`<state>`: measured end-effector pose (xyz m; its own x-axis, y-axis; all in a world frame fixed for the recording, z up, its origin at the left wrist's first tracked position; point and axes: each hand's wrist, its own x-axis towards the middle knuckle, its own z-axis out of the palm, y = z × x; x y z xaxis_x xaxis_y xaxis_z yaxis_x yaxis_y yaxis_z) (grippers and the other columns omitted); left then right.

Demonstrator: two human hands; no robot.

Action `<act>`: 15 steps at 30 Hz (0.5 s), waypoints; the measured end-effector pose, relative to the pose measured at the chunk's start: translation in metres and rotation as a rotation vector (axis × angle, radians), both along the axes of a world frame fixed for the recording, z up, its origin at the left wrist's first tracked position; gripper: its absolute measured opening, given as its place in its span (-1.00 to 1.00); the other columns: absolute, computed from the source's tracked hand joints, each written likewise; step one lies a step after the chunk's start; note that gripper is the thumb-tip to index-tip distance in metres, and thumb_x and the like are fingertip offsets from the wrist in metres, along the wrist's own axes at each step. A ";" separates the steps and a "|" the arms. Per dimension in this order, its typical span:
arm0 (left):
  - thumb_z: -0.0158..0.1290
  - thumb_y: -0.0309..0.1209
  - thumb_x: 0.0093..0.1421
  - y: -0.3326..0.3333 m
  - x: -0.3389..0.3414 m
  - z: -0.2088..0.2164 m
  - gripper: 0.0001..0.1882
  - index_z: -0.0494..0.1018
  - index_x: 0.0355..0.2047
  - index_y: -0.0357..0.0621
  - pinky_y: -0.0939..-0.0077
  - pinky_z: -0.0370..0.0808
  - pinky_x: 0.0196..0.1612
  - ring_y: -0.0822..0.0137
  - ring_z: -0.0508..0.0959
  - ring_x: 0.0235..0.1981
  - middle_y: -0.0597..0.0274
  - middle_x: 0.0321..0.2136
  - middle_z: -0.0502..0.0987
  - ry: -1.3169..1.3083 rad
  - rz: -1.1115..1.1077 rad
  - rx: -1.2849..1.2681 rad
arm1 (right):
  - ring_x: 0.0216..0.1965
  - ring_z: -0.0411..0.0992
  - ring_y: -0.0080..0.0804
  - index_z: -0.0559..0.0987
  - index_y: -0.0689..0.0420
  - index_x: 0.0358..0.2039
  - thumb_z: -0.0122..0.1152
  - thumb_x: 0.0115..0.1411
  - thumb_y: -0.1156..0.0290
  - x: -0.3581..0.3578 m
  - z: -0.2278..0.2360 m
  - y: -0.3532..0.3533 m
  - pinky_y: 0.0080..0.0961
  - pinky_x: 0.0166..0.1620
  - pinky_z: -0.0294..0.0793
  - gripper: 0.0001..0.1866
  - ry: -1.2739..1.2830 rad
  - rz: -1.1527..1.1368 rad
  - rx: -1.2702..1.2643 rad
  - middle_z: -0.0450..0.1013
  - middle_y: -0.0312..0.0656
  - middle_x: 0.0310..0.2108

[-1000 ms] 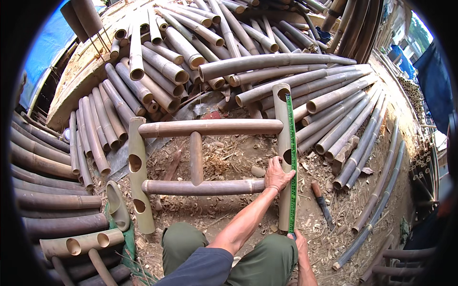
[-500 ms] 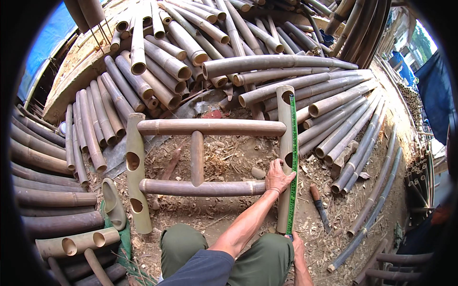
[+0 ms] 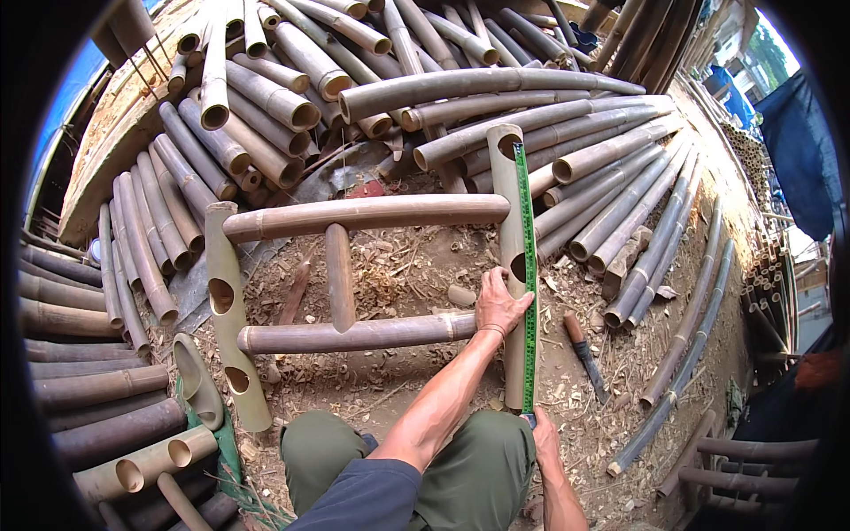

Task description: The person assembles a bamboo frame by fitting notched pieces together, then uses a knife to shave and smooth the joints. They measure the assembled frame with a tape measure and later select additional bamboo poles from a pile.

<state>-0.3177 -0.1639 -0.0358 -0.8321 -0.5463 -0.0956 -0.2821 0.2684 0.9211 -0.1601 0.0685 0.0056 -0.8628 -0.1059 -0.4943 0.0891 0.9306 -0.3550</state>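
A bamboo frame lies before me, with a left post [image 3: 232, 310], a right post [image 3: 514, 358], two crossrails and a short upright [image 3: 340, 279] between the rails. Round holes are cut in both posts. My left hand [image 3: 503, 303] grips the right post where the lower rail [image 3: 372, 335] meets it, its thumb against a green tape measure blade [image 3: 529, 336]. The blade runs straight along the right post's outer side, up to near its top. At the post's near end, my right hand [image 3: 544, 438] is closed around the tape measure's case, which is mostly hidden.
A wooden-handled knife [image 3: 585, 354] lies on the shaving-strewn ground to the right. Piles of cut bamboo poles [image 3: 496, 88] stand behind and at both sides. A clog-shaped shoe [image 3: 198, 380] and a holed bamboo piece [image 3: 146, 463] are at the left.
The whole view has shifted and tilted slightly, so the frame appears higher and further left. Both hands keep their places on the post and tape measure.
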 end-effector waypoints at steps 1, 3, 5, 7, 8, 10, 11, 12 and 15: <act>0.32 -0.14 -0.07 0.000 0.001 0.001 -0.33 0.25 -0.05 -0.13 0.25 0.43 0.06 0.06 0.42 -0.03 0.02 -0.11 0.35 -0.006 -0.009 0.011 | -0.24 0.46 0.28 0.45 0.17 -0.19 0.10 0.19 -0.02 0.000 0.003 -0.002 0.00 -0.22 0.42 -0.54 -0.014 -0.010 -0.004 0.50 0.19 -0.33; 0.33 -0.13 -0.07 -0.002 0.000 0.000 -0.32 0.24 -0.04 -0.13 0.26 0.43 0.05 0.08 0.42 -0.05 0.04 -0.11 0.35 -0.015 -0.019 0.022 | -0.24 0.46 0.28 0.45 0.18 -0.20 0.10 0.18 -0.01 0.000 0.006 -0.006 0.01 -0.22 0.41 -0.54 0.007 -0.012 -0.009 0.50 0.19 -0.33; 0.33 -0.13 -0.06 -0.003 0.001 -0.001 -0.32 0.24 -0.04 -0.13 0.26 0.43 0.04 0.08 0.42 -0.05 0.05 -0.11 0.35 -0.014 -0.028 0.025 | -0.24 0.46 0.28 0.46 0.18 -0.20 0.11 0.17 0.00 0.002 0.004 -0.004 0.02 -0.21 0.41 -0.54 0.017 -0.010 0.001 0.49 0.19 -0.33; 0.33 -0.14 -0.06 -0.001 0.001 0.000 -0.31 0.24 -0.03 -0.13 0.25 0.43 0.02 0.08 0.42 -0.06 0.05 -0.12 0.34 0.001 -0.028 0.019 | -0.24 0.46 0.27 0.46 0.18 -0.20 0.11 0.17 0.00 0.002 -0.001 -0.001 0.02 -0.21 0.41 -0.55 0.019 -0.015 -0.001 0.49 0.19 -0.33; 0.33 -0.14 -0.06 -0.002 0.001 0.000 -0.32 0.24 -0.03 -0.13 0.25 0.43 0.02 0.08 0.42 -0.06 0.05 -0.11 0.34 0.008 -0.027 0.014 | -0.24 0.46 0.27 0.46 0.18 -0.20 0.11 0.17 0.01 0.002 -0.002 0.000 0.02 -0.20 0.41 -0.55 0.021 -0.014 -0.003 0.49 0.19 -0.32; 0.33 -0.15 -0.06 -0.003 0.001 0.000 -0.32 0.24 -0.03 -0.13 0.25 0.43 0.02 0.08 0.42 -0.06 0.05 -0.11 0.34 0.023 -0.024 0.005 | -0.24 0.46 0.27 0.46 0.17 -0.19 0.11 0.17 0.01 0.003 -0.001 -0.002 0.02 -0.20 0.42 -0.55 0.020 -0.012 0.007 0.49 0.18 -0.32; 0.33 -0.15 -0.06 -0.003 0.001 0.000 -0.32 0.24 -0.03 -0.13 0.26 0.43 0.02 0.08 0.43 -0.06 0.05 -0.11 0.34 0.028 -0.023 -0.003 | -0.23 0.46 0.27 0.46 0.17 -0.19 0.11 0.17 0.01 0.003 -0.001 -0.002 0.02 -0.20 0.42 -0.55 0.020 -0.011 0.013 0.49 0.18 -0.32; 0.33 -0.15 -0.06 -0.003 0.002 0.001 -0.32 0.24 -0.03 -0.13 0.26 0.43 0.02 0.08 0.43 -0.06 0.06 -0.11 0.34 0.032 -0.022 -0.011 | -0.23 0.46 0.27 0.46 0.17 -0.19 0.11 0.17 0.01 0.003 0.000 -0.003 0.02 -0.20 0.42 -0.55 0.021 -0.012 0.007 0.50 0.18 -0.32; 0.33 -0.15 -0.06 -0.003 0.002 0.003 -0.32 0.24 -0.02 -0.10 0.25 0.44 0.02 0.08 0.44 -0.07 0.06 -0.12 0.34 0.020 -0.025 -0.005 | -0.23 0.46 0.27 0.46 0.17 -0.18 0.12 0.17 0.01 0.003 -0.001 -0.003 0.02 -0.20 0.42 -0.55 0.023 -0.018 -0.013 0.50 0.18 -0.31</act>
